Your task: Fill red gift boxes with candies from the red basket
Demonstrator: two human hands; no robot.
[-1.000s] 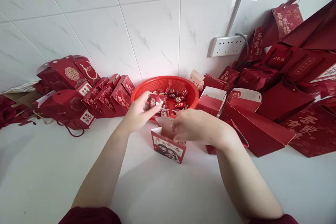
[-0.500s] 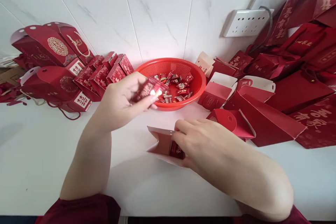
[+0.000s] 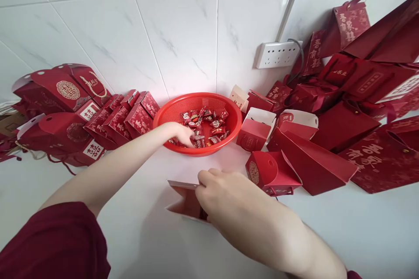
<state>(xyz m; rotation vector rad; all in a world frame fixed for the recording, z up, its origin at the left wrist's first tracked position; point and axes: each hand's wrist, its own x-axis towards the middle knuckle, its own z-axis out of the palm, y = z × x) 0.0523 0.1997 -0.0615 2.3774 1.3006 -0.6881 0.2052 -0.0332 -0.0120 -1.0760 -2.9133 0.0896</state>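
Note:
My left hand [image 3: 180, 133] reaches into a red plastic basket [image 3: 240, 120] that holds several wrapped candies [image 3: 216, 123]. Its fingers curl down among the wrappers at the near left side, and what they pinch, if anything, is hidden. Nearer to me, my right hand [image 3: 225, 192] is closed on the edge of an open paper gift box [image 3: 183, 198]. The box's mouth faces up and to the left, with its far and near walls apart. Something dark red lies inside, mostly covered by my right hand.
Red gift boxes [image 3: 62, 91] and smaller patterned boxes [image 3: 139, 120] stand at the left by the tiled wall. A small red box [image 3: 271, 170], open cartons [image 3: 257, 128] and large gift bags [image 3: 369, 152] crowd the right. A power strip [image 3: 279, 54] is fixed to the wall.
My left hand has gone from holding a red candy packet above the basket's near edge to down among the candies. My right hand stays at the gift box. The view has tilted up.

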